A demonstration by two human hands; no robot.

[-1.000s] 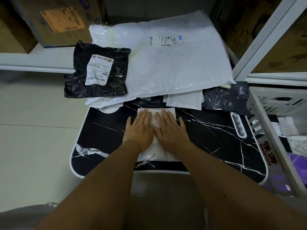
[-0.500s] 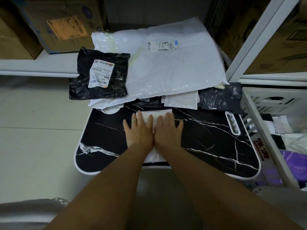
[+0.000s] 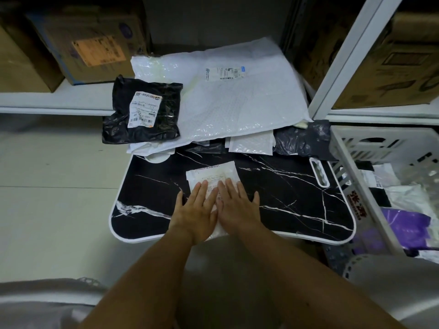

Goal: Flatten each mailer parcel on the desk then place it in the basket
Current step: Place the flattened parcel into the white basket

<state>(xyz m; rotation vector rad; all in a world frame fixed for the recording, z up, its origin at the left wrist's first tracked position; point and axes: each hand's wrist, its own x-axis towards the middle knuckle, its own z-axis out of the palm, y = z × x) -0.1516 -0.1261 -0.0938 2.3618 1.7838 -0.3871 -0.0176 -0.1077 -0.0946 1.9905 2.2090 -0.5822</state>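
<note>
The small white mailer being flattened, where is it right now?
In the head view the small white mailer lies mid-desk near the front edge, under the flat left hand and right hand, with the basket to its right.

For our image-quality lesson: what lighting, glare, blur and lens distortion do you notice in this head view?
Head view: dim, even light; glare glints on the white mailer and black mailer; wide-angle bending curves the desk edge and shelf post; boxes at the corners look soft; label text unreadable.

Black marble-pattern desk [image 3: 297, 186] — white mailer [image 3: 213, 174] lies flat on it.
</note>
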